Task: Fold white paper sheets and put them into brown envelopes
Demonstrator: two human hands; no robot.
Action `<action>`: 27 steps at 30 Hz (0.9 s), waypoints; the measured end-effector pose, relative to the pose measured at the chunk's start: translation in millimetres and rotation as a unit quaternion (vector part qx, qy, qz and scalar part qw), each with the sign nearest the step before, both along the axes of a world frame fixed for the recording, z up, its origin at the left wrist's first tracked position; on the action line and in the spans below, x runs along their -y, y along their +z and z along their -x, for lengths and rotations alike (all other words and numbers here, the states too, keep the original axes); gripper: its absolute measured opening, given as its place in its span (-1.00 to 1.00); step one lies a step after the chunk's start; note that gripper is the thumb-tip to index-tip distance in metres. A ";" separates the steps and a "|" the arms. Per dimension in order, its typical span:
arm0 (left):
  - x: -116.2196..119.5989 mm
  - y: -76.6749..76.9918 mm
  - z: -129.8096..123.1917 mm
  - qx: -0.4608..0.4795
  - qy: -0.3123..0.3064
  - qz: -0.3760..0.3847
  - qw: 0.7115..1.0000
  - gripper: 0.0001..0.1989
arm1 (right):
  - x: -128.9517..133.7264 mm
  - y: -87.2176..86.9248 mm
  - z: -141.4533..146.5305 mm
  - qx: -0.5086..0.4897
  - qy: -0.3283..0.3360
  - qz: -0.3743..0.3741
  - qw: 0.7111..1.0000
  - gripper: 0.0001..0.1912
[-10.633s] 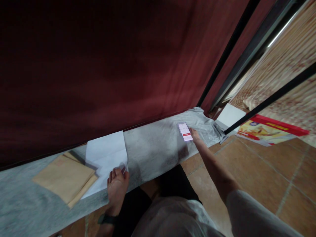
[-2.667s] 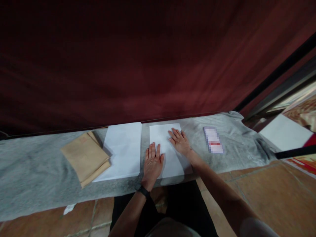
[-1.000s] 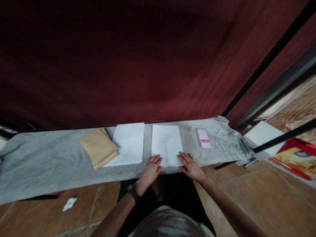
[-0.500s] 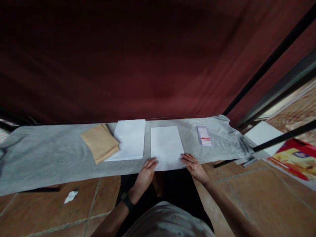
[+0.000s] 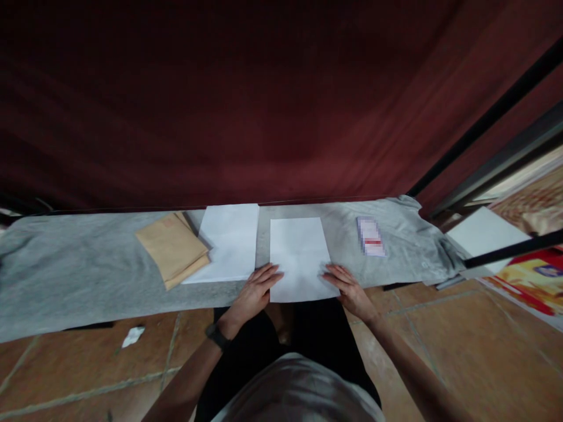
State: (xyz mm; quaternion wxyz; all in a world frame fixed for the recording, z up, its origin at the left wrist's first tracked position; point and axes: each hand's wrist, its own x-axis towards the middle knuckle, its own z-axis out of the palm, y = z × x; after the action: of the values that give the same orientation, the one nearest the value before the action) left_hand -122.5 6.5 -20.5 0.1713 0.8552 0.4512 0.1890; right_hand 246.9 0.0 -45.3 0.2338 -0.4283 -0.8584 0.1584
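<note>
The left hand (image 5: 257, 288) and right hand (image 5: 349, 291) hold opposite side edges of the white sheet (image 5: 299, 258) on the grey cloth (image 5: 105, 252), fingers together, angled inward. I can't make out either thumb's grip; the phone's screen (image 5: 372, 236) is blurred.

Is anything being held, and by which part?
Left hand and right hand touch the white sheet at its side edges, near the body; gripping can't be told.
</note>
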 end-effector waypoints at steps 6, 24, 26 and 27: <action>-13.8 7.3 4.2 0.055 -0.021 0.035 0.998 -0.62 | -7.4 9.7 -1.5 -0.018 0.014 0.044 0.999 -0.46; -63.7 14.3 -18.3 0.228 0.181 0.177 0.940 -0.70 | -72.5 30.0 20.2 -0.250 -0.198 0.194 0.928 -0.62; -69.4 14.9 -22.6 0.229 0.210 0.168 0.936 -0.68 | -83.5 28.0 22.8 -0.245 -0.208 0.192 0.927 -0.61; -72.4 14.6 -24.7 0.227 0.223 0.160 0.934 -0.67 | -89.4 27.1 24.2 -0.241 -0.210 0.190 0.928 -0.61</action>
State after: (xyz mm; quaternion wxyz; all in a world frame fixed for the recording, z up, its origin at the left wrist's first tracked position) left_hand -97.7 78.8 -5.8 0.3569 0.6282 0.6036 0.3372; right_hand 222.6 89.3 -18.2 0.3763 -0.5838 -0.6205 0.3641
